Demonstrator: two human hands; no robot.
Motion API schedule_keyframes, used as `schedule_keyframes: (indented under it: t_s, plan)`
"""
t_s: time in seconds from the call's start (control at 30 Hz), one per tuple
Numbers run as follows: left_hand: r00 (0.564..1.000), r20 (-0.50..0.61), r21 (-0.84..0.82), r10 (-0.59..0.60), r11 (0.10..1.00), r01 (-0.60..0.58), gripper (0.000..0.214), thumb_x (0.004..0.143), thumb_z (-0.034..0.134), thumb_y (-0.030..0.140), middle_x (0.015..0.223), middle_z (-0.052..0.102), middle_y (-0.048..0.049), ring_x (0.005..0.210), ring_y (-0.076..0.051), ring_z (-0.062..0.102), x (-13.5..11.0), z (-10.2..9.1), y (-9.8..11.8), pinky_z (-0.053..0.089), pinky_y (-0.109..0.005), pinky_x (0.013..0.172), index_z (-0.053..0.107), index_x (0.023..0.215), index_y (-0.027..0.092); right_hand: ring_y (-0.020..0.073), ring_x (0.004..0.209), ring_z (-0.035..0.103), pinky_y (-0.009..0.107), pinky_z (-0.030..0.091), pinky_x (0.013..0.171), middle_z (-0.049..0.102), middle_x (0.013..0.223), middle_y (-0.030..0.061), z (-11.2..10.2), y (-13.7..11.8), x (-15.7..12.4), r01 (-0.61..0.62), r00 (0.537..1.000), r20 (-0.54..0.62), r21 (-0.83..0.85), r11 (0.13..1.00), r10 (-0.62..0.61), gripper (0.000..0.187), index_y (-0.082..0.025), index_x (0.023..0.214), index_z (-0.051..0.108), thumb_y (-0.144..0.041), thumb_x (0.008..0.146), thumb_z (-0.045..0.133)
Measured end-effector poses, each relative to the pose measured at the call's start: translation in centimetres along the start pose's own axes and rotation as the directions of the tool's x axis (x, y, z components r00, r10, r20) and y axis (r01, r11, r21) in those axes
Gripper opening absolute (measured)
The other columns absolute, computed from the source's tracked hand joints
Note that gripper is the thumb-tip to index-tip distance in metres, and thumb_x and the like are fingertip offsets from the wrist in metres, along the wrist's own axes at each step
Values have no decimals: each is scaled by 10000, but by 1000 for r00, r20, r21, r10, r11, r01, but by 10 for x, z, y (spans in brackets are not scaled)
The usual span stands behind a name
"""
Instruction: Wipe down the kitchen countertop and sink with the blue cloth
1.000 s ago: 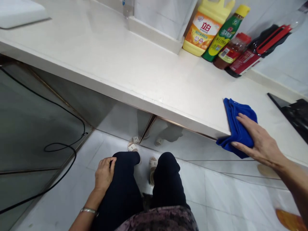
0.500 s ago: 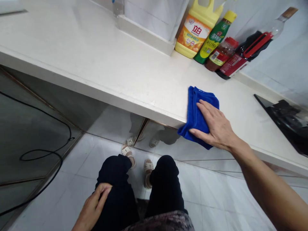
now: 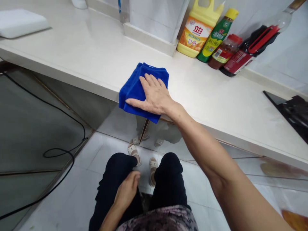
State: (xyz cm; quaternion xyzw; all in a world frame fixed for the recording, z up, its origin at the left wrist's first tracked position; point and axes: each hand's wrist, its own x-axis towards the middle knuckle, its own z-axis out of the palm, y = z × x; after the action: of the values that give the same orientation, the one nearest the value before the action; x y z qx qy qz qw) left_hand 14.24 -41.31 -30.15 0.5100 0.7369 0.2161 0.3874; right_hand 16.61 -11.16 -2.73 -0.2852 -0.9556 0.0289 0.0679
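My right hand (image 3: 155, 94) is spread over a folded blue cloth (image 3: 134, 89), pressing it on the front edge of the white countertop (image 3: 204, 96). Part of the cloth hangs over that edge, above the cabinet doors. The thumb points left along the cloth, while the fingers lie flat on top. Down by my left thigh, my left hand (image 3: 127, 187) is loosely closed with the fingers curled, and nothing shows in it.
At the back wall stand a yellow detergent jug (image 3: 198, 29), a green bottle (image 3: 216, 37), a red-lidded jar (image 3: 225, 53) and a dark sauce bottle (image 3: 243, 57). A black stove (image 3: 288, 112) is on the right, a white object (image 3: 22, 22) far left. A black cable (image 3: 72, 160) hangs below.
My right hand has slid the blue cloth left along the counter edge. My left hand has moved right and slightly up over the thigh. The view has shifted a little.
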Motion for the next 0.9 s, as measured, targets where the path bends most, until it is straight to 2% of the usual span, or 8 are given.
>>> schedule_keyframes:
  t_s: [0.07,0.13,0.27,0.37,0.57,0.67,0.77,0.9]
  plan:
    - [975,214,228,58,968,-107,315,904,391,157,1027,731,-126,1059,-263,666,4,14,6,485,-394,975,691,998,180,404,1519,123,658,112,1223,201,1647,162,-2,5,-9,23,1000,-2,-2,1000,-23,1003,-145,1568,210,-844,856,314]
    - [955,286,277,74,948,-157,316,861,424,108,989,736,-137,1065,-282,660,7,18,8,454,-413,1009,719,955,170,392,1520,136,649,126,1227,201,1647,164,-5,13,-26,53,999,-11,-13,999,-53,999,-147,1568,221,-831,854,361]
    - [968,244,240,65,963,-125,414,976,305,215,1147,721,-91,1122,-228,638,11,12,3,451,-356,1007,668,1176,226,361,1522,168,635,173,1232,206,1650,143,-16,41,-76,62,998,-14,-48,997,-63,971,-185,1576,214,-804,857,421]
    - [971,231,219,59,969,-111,444,1013,252,298,1217,701,-68,1158,-211,623,12,11,2,445,-342,1012,625,1248,251,336,1522,187,613,200,1240,207,1655,111,-27,66,-124,-7,1000,-18,-83,997,6,935,-228,1583,191,-780,870,438]
    - [958,280,230,67,964,-134,425,1002,274,301,1204,703,-74,1164,-241,618,14,14,4,421,-386,1041,640,1211,242,345,1512,210,610,237,1235,178,1666,80,-44,120,-227,-203,979,-20,-164,965,202,835,-271,1596,129,-669,926,430]
    - [952,301,245,57,960,-135,437,1008,253,324,1123,719,-71,1135,-249,629,15,13,5,437,-402,1009,669,1118,247,358,1504,231,615,250,1232,191,1662,87,-46,142,-264,-259,966,-46,-176,950,255,827,-265,1596,145,-652,926,438]
    - [948,314,257,50,957,-135,430,1005,261,325,1100,717,-77,1137,-247,626,14,10,5,433,-406,1010,679,1059,243,379,1494,252,635,267,1218,218,1651,113,-44,154,-279,-289,957,-59,-181,940,283,865,-239,1591,179,-669,902,477]
    - [945,325,262,49,955,-139,436,1003,253,327,1108,712,-81,1130,-247,625,15,8,6,430,-410,1008,679,1051,245,386,1482,280,624,300,1204,249,1638,136,-41,154,-273,-294,956,-80,-200,935,284,902,-222,1581,210,-683,873,526]
